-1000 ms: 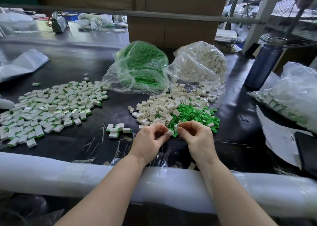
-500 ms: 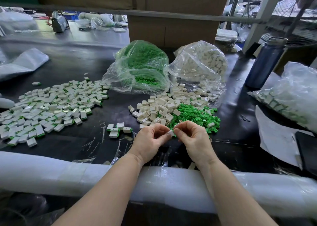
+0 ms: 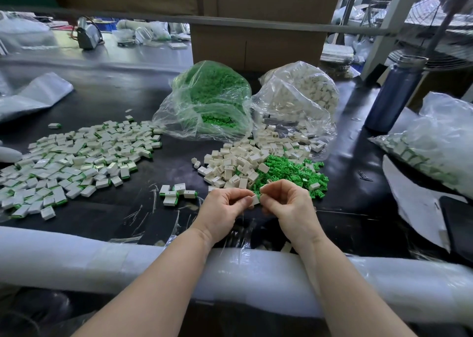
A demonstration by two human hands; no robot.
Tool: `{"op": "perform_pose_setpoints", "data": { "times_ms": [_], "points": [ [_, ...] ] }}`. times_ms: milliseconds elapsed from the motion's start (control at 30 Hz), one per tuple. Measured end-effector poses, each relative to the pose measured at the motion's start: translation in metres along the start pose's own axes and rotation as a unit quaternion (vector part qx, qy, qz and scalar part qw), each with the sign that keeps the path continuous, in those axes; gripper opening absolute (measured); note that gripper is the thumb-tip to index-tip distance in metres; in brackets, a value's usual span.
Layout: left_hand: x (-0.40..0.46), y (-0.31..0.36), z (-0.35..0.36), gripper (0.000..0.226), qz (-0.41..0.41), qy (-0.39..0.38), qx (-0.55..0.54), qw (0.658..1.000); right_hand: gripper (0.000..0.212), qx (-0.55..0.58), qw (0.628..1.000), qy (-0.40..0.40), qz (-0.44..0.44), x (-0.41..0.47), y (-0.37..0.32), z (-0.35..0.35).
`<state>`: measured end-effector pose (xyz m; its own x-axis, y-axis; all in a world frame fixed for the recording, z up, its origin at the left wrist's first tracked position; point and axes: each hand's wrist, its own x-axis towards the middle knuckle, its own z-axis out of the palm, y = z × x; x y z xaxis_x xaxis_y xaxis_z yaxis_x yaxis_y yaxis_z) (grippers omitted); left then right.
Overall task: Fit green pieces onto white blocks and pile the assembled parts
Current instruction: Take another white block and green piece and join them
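Note:
My left hand (image 3: 225, 207) and my right hand (image 3: 289, 205) meet over the black table near its front edge, and both pinch one small white block (image 3: 255, 200) between their fingertips. Any green piece on it is hidden by my fingers. Just behind my hands lie a loose heap of white blocks (image 3: 238, 162) and a heap of green pieces (image 3: 289, 173). A wide pile of assembled parts (image 3: 76, 160) spreads over the left of the table. A few more assembled parts (image 3: 176, 193) lie left of my left hand.
A clear bag of green pieces (image 3: 210, 101) and a clear bag of white blocks (image 3: 299, 98) stand behind the heaps. A blue bottle (image 3: 394, 93) and another filled bag (image 3: 440, 144) are at the right. A white foam roll (image 3: 76, 257) pads the front edge. A cardboard box (image 3: 256, 45) stands behind.
My hands have drawn together and slightly nearer; my right fingers have closed in on the white block held by my left hand. The heaps and piles have not moved.

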<state>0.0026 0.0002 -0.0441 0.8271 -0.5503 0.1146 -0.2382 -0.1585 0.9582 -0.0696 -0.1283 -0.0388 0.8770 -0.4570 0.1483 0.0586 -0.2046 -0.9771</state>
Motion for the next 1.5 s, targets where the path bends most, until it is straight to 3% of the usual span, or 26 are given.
{"op": "perform_pose_setpoints", "data": {
  "times_ms": [867, 1100, 1300, 1500],
  "points": [
    [-0.0039, 0.0039, 0.0016, 0.013, 0.017, -0.058, 0.077, 0.995, 0.026, 0.006, 0.997, -0.052, 0.048, -0.0022, -0.0016, -0.0034],
    [-0.0047, 0.0018, 0.0025, 0.014, 0.023, -0.021, 0.064, 0.997, 0.014, 0.048, 0.997, -0.023, 0.049, -0.0007, -0.0007, -0.0026],
    [-0.0036, -0.0010, 0.0033, 0.035, 0.060, -0.033, 0.106, 0.992, 0.009, 0.052, 0.997, -0.013, 0.061, -0.0005, 0.0003, -0.0020],
    [0.0004, -0.0036, 0.0035, 0.012, 0.048, -0.009, 0.077, 0.996, 0.008, 0.072, 0.995, -0.017, 0.060, -0.0007, -0.0011, -0.0024]
  ]
}}
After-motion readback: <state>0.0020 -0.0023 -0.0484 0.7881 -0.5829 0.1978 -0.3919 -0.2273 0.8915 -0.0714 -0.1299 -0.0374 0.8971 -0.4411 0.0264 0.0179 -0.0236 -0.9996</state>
